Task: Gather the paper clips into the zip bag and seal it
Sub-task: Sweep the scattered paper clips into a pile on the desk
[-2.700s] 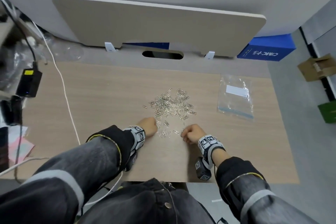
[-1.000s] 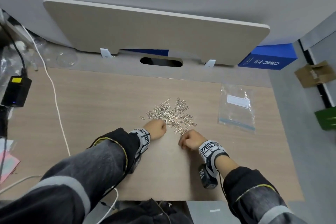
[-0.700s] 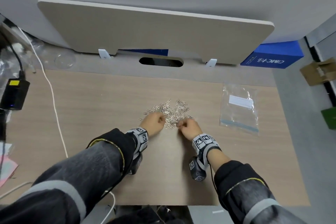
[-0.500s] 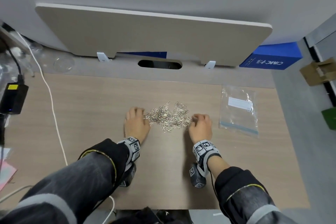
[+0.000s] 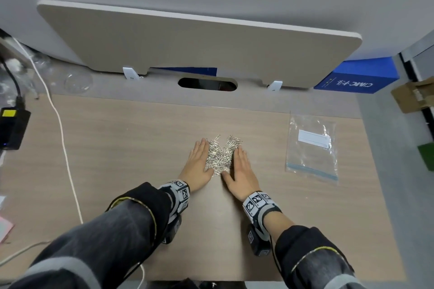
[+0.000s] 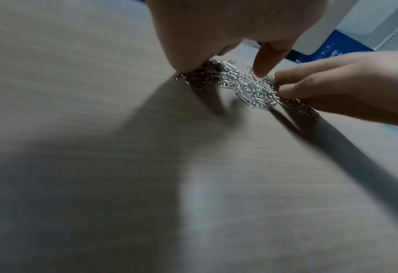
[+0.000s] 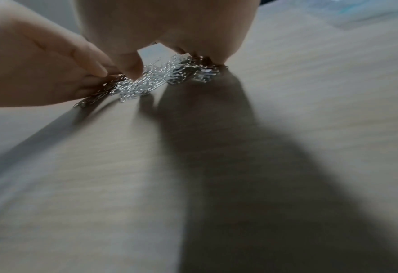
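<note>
A heap of silver paper clips (image 5: 220, 157) lies in the middle of the wooden table (image 5: 117, 148), squeezed into a narrow pile. My left hand (image 5: 198, 166) stands on its edge against the pile's left side, fingers straight. On the pile's right side my right hand (image 5: 242, 171) presses in the same way. Both wrist views show the clips (image 6: 247, 86) (image 7: 155, 79) banked up between the two palms, with the thumbs over them. The clear zip bag (image 5: 311, 149) with a white label and blue zip strip lies flat to the right, untouched.
A white cable (image 5: 61, 138) runs down the table's left part, beside a black adapter (image 5: 11, 129). A beige panel (image 5: 199, 47) stands at the back, with a blue box (image 5: 357, 80) at its right end. A cardboard box (image 5: 413, 96) sits off the table's right edge.
Both hands went from curled fists near the front of the scattered clips to straight hands on either side, then swept inward. The spread of clips is now a tight narrow pile.
</note>
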